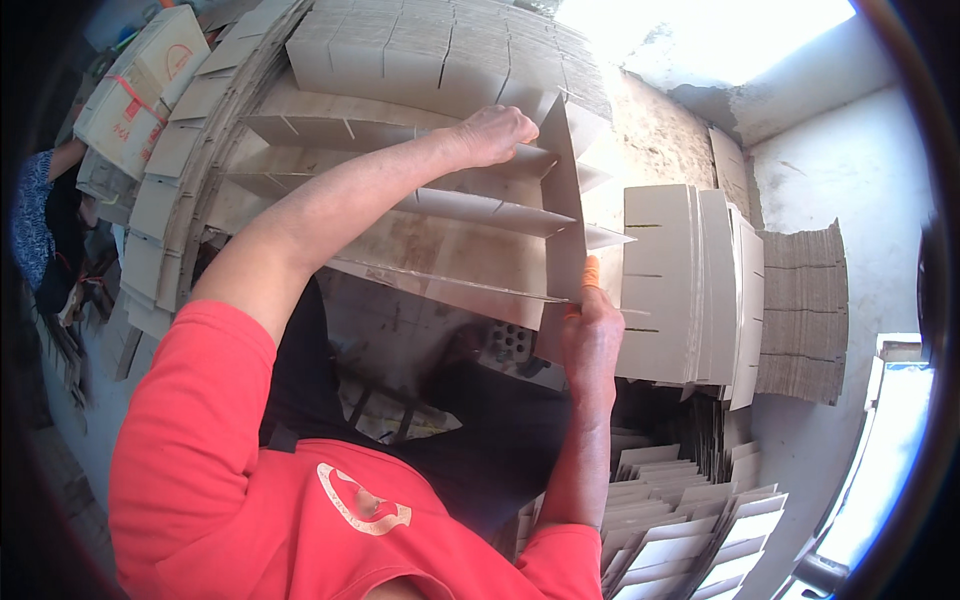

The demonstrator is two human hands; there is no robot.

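Three long slotted cardboard strips stand on edge, roughly parallel, including a middle strip (490, 208) and a near strip (450, 281). A crosswise slotted cardboard strip (563, 205) stands across their right ends; the far and middle strips poke out past it. My left hand (497, 136) is closed at the far strip (350, 131), close to the crossing, its fingertips partly hidden. My right hand (594, 325) grips the near end of the crosswise strip where the near strip meets it. An orange cover (591, 271) sits on one of its fingers.
A wooden work surface (430, 245) lies under the strips. Stacked slotted cardboard (440, 50) lines the far side, with more piles at left (185, 150) and right (660, 280). Bundled dividers (690, 530) stand at lower right. Another person's patterned sleeve (38, 200) is at far left, beside a carton (140, 95).
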